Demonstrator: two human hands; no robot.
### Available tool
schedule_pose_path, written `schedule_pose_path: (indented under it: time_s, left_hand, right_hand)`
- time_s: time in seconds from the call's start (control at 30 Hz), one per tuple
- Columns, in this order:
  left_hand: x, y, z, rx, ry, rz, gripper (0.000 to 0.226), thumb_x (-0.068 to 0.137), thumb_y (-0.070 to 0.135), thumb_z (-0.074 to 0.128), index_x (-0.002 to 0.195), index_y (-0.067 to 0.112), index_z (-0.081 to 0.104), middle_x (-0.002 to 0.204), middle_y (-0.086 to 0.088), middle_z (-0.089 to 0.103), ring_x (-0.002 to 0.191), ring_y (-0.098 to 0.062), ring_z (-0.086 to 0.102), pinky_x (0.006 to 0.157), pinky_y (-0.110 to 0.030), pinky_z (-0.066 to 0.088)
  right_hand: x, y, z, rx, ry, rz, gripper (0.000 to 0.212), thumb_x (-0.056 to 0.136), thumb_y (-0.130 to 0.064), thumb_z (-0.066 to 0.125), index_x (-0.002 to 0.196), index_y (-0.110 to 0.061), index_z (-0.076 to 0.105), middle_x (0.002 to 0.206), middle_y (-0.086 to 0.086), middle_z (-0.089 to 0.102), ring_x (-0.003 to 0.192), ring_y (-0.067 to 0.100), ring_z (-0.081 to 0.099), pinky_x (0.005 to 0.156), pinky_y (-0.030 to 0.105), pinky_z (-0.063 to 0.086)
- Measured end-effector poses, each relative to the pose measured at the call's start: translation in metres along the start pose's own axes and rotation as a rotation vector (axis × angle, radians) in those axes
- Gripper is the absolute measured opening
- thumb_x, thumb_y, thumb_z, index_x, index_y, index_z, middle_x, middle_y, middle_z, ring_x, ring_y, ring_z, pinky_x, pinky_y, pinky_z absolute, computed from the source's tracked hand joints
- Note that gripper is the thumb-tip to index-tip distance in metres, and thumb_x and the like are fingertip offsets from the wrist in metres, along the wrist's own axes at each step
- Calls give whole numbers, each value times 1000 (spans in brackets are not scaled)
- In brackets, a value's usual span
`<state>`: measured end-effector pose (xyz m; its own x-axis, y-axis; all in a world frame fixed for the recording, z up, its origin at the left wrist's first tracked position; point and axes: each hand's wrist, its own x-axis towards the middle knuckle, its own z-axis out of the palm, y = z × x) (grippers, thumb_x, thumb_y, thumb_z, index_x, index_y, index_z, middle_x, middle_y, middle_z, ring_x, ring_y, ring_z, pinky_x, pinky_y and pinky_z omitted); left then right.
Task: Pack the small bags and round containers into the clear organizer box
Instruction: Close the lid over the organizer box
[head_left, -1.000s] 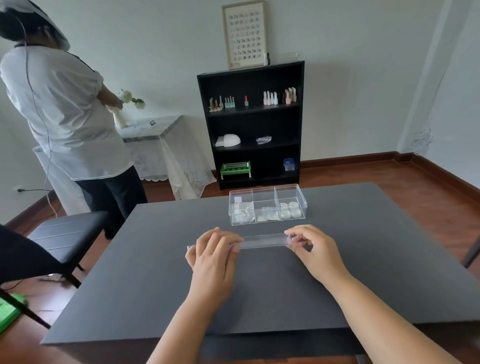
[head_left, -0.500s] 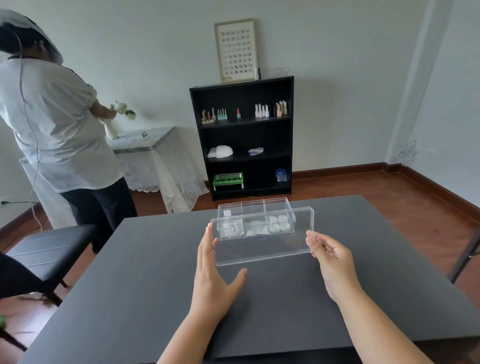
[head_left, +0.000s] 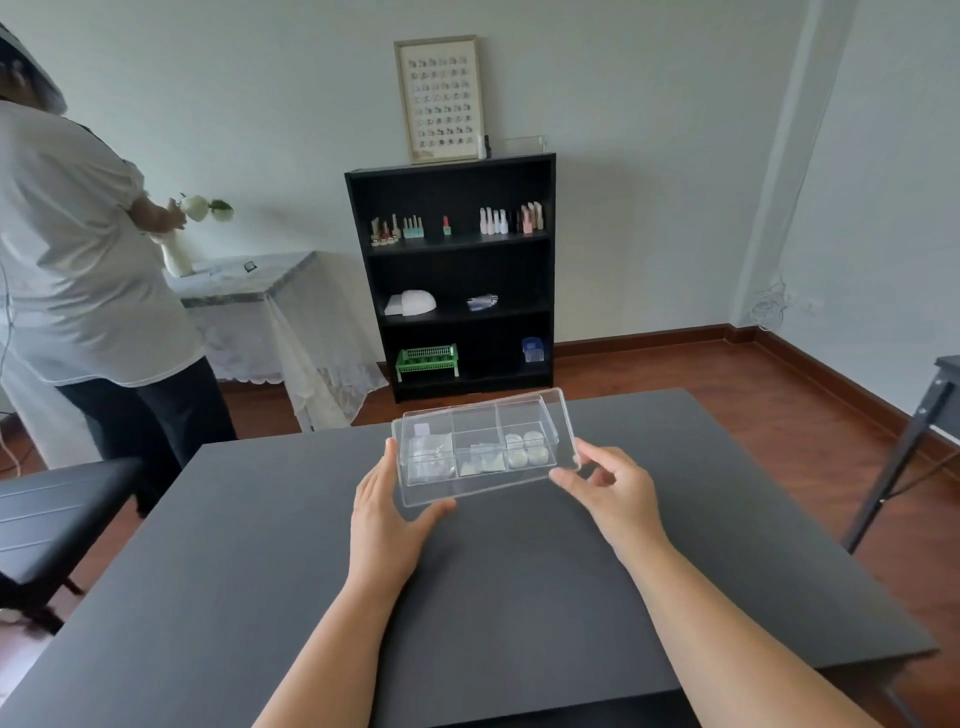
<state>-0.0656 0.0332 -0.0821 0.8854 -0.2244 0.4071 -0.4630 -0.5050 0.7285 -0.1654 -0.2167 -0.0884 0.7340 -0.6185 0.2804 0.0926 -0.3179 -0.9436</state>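
The left hand and the right hand hold a clear lid between them, one at each short end, raised and tilted in front of the clear organizer box. The left hand's fingers lie flat along the lid's left edge with the thumb hooked under the near left corner; the right hand pinches the near right corner between thumb and fingertips.

The organizer box stands on the dark table, toward its far side, and is seen through the lid. The small bags sit in its left and middle compartments and the round containers in the right one.

The lid looks like thin, stiff plastic: light, smooth and likely slippery, and probably liable to crack if squeezed or dropped. Holding it by the two short ends suits it, since that keeps it level for lining up on the rim.

Because clear plastic overlaps clear plastic, the edges of lid and box blur together, so whether they touch cannot be told. The number of bags is also unclear.
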Motion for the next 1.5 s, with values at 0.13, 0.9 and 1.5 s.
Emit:
schedule_pose_path:
  time_s: [0.13, 0.9, 1.5]
  left_hand:
    - [11, -8, 2, -16, 32, -23, 99, 72, 48, 78, 150, 38, 18, 147, 7, 42, 137, -12, 31, 107, -31, 27]
    - [58, -20, 21, -38, 6, -156, 88, 70, 69, 63, 146, 36, 35, 141, 4, 50, 135, -18, 36, 106, -39, 35]
    - [61, -19, 21, 12, -39, -211, 90, 70, 73, 58, 146, 29, 38, 141, -1, 52, 136, -23, 36, 104, -45, 37]
  right_hand:
    - [4, 3, 9, -218, -61, -155, 57, 76, -27, 81, 128, -33, 56, 99, -14, 57, 80, 7, 51, 71, 5, 41]
    - [45, 19, 33, -303, -3, -118, 44, 92, -29, 64, 134, -19, 56, 110, -9, 60, 86, 11, 54, 74, 18, 41]
    - [48, 23, 37, -369, -13, -109, 41, 95, -29, 58, 134, -18, 56, 102, -7, 58, 81, 12, 53, 73, 24, 45]
